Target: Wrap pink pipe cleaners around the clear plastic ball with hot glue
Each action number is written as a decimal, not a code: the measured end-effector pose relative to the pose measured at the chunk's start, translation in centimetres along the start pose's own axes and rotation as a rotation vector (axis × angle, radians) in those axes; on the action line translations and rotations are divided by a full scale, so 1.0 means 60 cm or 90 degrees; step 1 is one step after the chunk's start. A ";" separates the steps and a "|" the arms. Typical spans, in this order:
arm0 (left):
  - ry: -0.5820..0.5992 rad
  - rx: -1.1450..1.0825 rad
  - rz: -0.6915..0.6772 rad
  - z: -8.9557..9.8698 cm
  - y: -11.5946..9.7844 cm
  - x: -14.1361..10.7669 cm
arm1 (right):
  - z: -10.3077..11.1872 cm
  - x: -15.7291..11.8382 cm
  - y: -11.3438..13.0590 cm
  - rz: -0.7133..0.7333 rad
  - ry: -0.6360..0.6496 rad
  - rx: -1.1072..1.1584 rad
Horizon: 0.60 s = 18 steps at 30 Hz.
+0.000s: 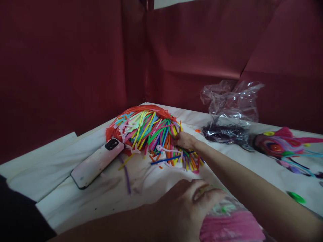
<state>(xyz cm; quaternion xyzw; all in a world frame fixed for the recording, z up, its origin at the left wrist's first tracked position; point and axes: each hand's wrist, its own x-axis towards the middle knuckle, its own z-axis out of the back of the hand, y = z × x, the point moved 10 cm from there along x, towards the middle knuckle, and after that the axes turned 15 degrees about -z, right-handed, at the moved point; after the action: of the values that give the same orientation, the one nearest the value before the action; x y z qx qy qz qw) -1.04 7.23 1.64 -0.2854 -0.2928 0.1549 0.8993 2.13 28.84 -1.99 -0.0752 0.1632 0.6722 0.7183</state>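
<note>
In the foreground of the head view, my left hand [185,205] is curled around a fuzzy pink piece [233,227] with white and green tufts near its top. The lower part of that piece runs out of the frame. Farther off, my right hand [186,140] reaches into the right side of a heap of multicoloured pipe cleaners [148,131]. Its fingers are bent and pressed together on the strands, with the fingertips partly hidden among them. A red plastic bag [141,108] lies behind and around the heap.
A phone in a pale case [97,164] lies left of the heap. Clear plastic wrap [232,101] with dark strands stands at the back right. A colourful fuzzy mask-like piece [280,144] and a green oval [296,197] lie at the right. Dark red sheeting [191,47] encloses the table [88,201].
</note>
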 end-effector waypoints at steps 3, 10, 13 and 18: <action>-0.015 0.008 -0.007 0.003 0.002 -0.001 | -0.010 0.014 0.000 -0.043 0.019 0.023; 0.004 0.008 -0.010 0.006 -0.003 -0.001 | -0.007 -0.009 0.009 -0.069 0.079 0.141; 0.002 0.003 -0.006 0.008 -0.007 0.000 | -0.002 -0.020 0.018 -0.050 0.085 0.161; 0.002 0.011 0.012 0.008 -0.005 -0.002 | -0.020 -0.002 0.015 -0.083 0.093 0.120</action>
<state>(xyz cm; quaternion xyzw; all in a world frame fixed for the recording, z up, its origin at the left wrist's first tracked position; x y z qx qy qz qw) -1.38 7.11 2.09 -0.2805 -0.2875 0.1651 0.9008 1.08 28.43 -2.99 -0.0663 0.2721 0.5984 0.7507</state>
